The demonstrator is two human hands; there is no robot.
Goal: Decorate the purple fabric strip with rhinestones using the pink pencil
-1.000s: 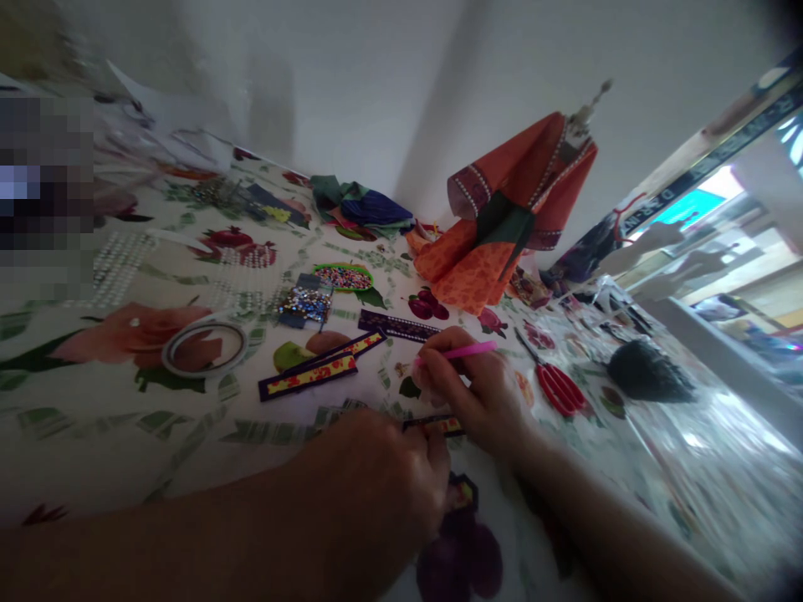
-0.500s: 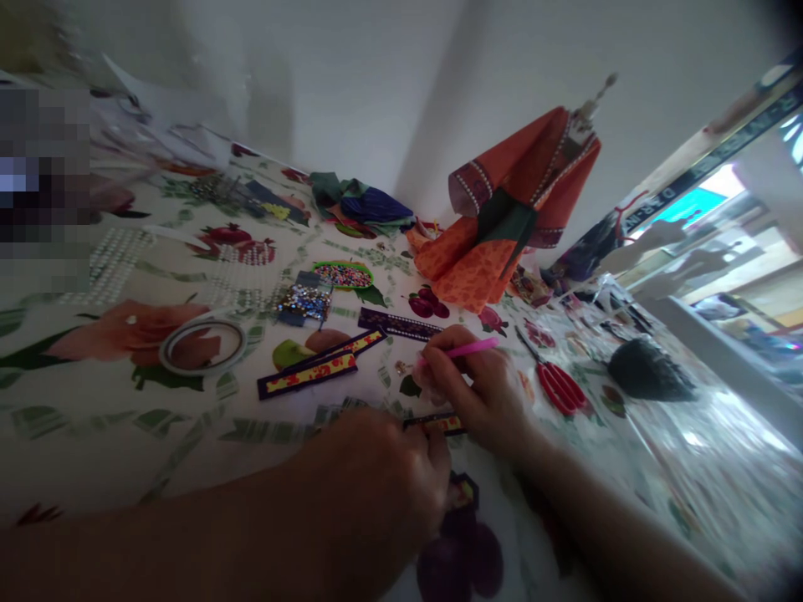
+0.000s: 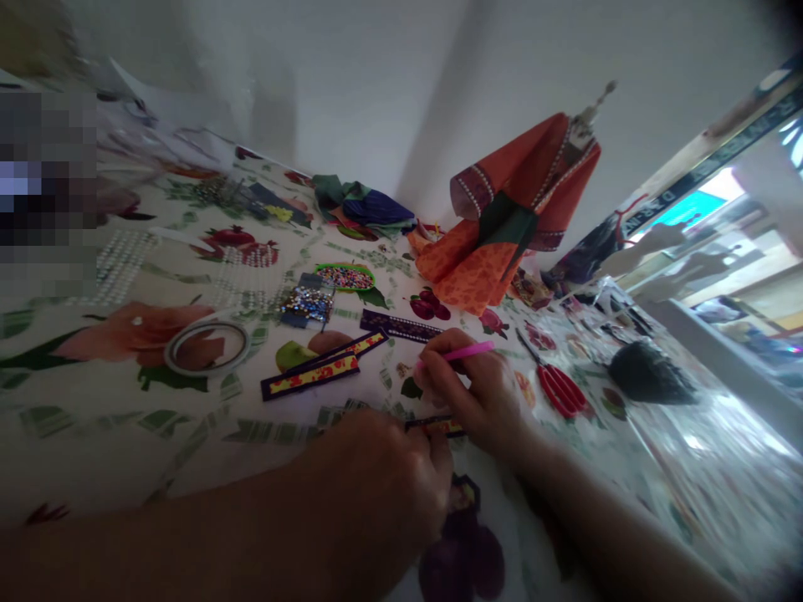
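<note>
On the table (image 3: 119, 464), 2 strips (image 3: 314, 377) lie between the ring (image 3: 170, 351) and the right hand (image 3: 480, 389); scissors (image 3: 561, 390) lie right of that hand, the dress (image 3: 520, 213) behind.

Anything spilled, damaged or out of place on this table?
No clear spill or damage: the multicoloured beads sit within their green rim. One tiny white speck lies alone left of the ring-shaped roll, maybe a stray bead, too small to tell. The orange garment looks tilted, but the whole view slants, perhaps just the camera.
</note>
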